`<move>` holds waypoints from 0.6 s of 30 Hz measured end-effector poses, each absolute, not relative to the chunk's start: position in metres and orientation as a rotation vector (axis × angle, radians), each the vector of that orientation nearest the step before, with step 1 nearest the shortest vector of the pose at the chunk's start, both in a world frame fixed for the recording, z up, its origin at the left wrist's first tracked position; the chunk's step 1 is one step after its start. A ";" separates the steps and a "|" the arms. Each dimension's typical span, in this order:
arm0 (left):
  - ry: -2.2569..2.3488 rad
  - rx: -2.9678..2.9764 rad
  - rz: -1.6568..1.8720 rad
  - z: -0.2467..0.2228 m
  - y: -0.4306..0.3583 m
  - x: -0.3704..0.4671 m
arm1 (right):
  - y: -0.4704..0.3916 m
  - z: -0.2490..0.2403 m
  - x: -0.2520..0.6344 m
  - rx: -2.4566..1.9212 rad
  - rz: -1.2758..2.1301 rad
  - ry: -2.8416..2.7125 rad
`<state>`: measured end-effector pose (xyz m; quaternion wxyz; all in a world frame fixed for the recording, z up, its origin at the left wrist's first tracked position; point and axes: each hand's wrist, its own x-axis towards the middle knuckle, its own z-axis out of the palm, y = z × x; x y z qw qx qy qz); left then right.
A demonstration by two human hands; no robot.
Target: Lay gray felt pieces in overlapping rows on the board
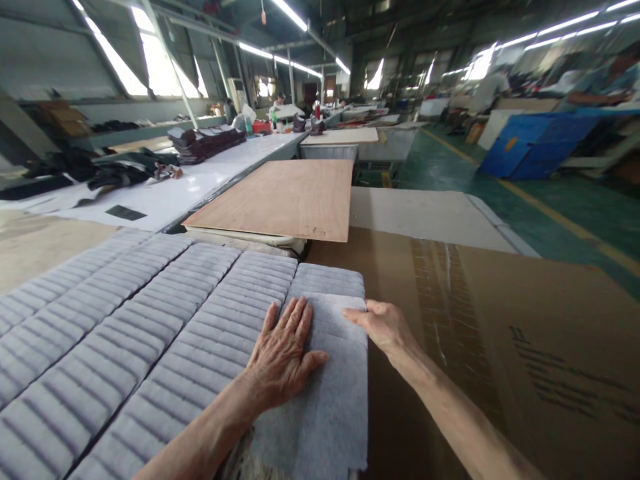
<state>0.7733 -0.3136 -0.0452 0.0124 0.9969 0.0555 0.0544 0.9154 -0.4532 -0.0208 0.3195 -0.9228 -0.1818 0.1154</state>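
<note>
My left hand (286, 357) lies flat, fingers spread and thumb out, on a light grey felt-like fabric piece (333, 407) at the near end of the rightmost row. My right hand (383, 323) pinches the right edge of that piece, index finger on top and the thumb hidden. Beyond my fingers, more grey pieces (330, 277) continue the same row. To the left run several long rows of overlapping grey pieces (165, 327), laid like shingles with dark gaps between the rows.
A brown cardboard sheet (480, 320) with tape and print lies on the right. Ahead is a plywood board (285, 197). A white table (225, 160) bears dark stacked pieces (205, 143). Blue boxes (540, 143) stand on the green floor, with people at work far right.
</note>
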 end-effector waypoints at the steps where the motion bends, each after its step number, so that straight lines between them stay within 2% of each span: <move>1: 0.173 3.099 0.158 -0.044 -0.314 0.773 | -0.457 -0.021 0.911 -2.429 0.332 -0.441; 18: 0.424 2.947 -0.135 0.005 -0.272 0.842 | -0.467 -0.032 0.875 -2.502 0.324 -0.299</move>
